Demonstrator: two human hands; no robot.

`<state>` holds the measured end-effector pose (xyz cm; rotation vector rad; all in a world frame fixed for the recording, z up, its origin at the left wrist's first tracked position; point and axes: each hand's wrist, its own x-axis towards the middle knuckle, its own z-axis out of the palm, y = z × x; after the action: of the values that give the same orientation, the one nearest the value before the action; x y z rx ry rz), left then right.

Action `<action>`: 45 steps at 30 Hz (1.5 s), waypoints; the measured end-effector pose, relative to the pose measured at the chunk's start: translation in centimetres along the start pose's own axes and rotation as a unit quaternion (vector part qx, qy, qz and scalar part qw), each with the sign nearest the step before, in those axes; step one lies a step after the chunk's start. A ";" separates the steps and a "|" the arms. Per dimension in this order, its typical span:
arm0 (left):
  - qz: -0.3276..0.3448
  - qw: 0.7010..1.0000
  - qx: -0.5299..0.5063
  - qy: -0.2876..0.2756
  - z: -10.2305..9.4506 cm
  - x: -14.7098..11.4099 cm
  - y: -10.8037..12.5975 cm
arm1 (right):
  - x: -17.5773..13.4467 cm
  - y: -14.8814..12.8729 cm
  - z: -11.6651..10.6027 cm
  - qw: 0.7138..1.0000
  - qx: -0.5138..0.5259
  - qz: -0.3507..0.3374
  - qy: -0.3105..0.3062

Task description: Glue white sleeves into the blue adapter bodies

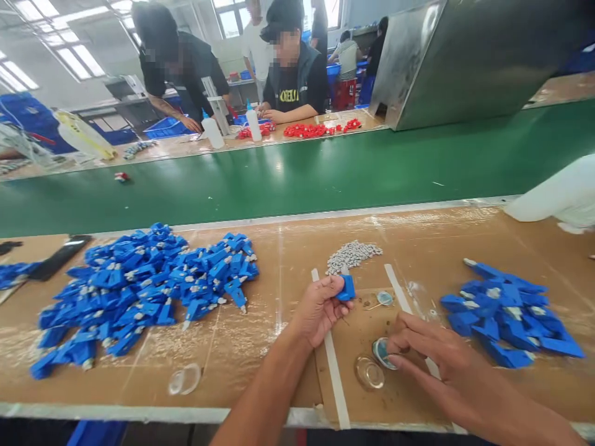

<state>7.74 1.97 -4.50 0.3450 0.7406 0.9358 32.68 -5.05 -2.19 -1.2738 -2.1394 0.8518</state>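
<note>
My left hand [320, 308] pinches a small blue plastic part [345, 288] with a pale tip, held over the cardboard-covered table. My right hand [439, 356] is at a small round cup [380, 350] with bluish contents, its thumb and fingers drawn together at the rim. Whatever those fingers grip, if anything, is hidden. Beside the cup lies a clear round lid [369, 373]. A second small dish [385, 298] sits behind it. Just beyond my left hand is a pile of small grey pieces [353, 255].
A large heap of blue parts [134, 291] covers the left; a smaller heap [511, 310] lies right. Clear plastic cups [185, 379] rest near the front edge. Beyond the green conveyor belt [297, 176], people work by red parts [309, 130] and white bottles [212, 131].
</note>
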 end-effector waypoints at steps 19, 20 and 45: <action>-0.040 0.998 0.011 -0.042 0.3 0.0 -1.3 | 2.8 -0.1 -1.6 0.971 0.216 0.100 0.035; -0.039 0.998 0.010 -0.044 0.3 0.1 -1.4 | 3.4 -0.1 -1.6 0.969 0.222 0.093 0.053; -0.038 0.998 -0.030 -0.036 0.6 0.4 -2.0 | 7.8 1.3 0.7 0.984 0.106 -0.092 0.110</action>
<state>9.53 1.18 -5.35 0.2945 0.6537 0.8671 29.59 2.27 -2.80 -0.9964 -1.9012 0.7965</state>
